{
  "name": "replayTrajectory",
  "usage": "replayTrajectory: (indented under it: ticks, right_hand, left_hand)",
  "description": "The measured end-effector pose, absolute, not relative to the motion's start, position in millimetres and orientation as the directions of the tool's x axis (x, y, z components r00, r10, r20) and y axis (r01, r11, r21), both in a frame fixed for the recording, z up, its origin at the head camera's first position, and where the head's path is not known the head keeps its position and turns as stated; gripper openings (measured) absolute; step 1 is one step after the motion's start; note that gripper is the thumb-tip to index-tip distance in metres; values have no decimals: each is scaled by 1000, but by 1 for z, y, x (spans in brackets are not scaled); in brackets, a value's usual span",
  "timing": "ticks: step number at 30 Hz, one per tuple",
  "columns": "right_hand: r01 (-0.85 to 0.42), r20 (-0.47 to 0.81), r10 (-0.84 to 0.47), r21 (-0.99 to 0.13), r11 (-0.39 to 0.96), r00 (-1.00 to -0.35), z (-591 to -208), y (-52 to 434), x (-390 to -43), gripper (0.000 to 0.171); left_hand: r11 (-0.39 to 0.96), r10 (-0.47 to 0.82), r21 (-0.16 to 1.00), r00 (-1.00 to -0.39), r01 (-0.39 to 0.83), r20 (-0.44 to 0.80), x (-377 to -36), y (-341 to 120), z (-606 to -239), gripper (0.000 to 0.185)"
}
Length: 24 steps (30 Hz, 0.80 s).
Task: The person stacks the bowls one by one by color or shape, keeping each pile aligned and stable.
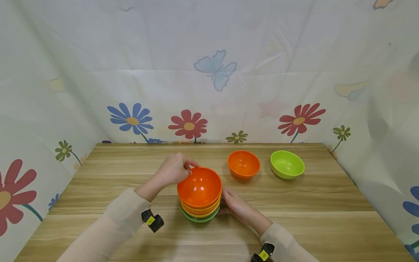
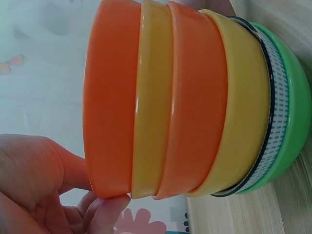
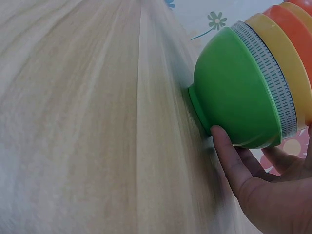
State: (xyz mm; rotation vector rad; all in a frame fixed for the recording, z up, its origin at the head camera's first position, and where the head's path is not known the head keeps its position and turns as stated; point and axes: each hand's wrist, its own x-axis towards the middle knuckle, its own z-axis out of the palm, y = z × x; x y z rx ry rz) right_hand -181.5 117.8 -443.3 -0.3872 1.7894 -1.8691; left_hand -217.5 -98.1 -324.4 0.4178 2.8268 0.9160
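A stack of nested bowls stands on the wooden table, with a glossy orange bowl (image 1: 199,185) on top. Under it come yellow and orange bowls, then a white bowl with dark dashes (image 3: 265,73), and a green bowl (image 3: 234,92) at the bottom. My left hand (image 1: 174,169) pinches the top orange bowl's rim at its far left, thumb and fingers on either side. On the stack's right side rests my right hand (image 1: 240,209), its fairly straight fingertips touching the green bowl low down in the right wrist view.
Behind and right of the stack sits a separate orange bowl (image 1: 243,164), with a lime-green bowl (image 1: 287,165) farther right. A flowered cloth (image 1: 157,83) hangs behind and beside the table (image 1: 327,203).
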Motion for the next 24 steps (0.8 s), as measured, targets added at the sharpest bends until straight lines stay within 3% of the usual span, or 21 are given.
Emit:
replayTrajectory:
  ticks: [24]
  right_hand:
    - [166, -145, -551, -986, 11, -822, -443, 117, -181, 61]
  left_hand:
    - [795, 303, 569, -951, 212, -69, -221, -99, -328, 35]
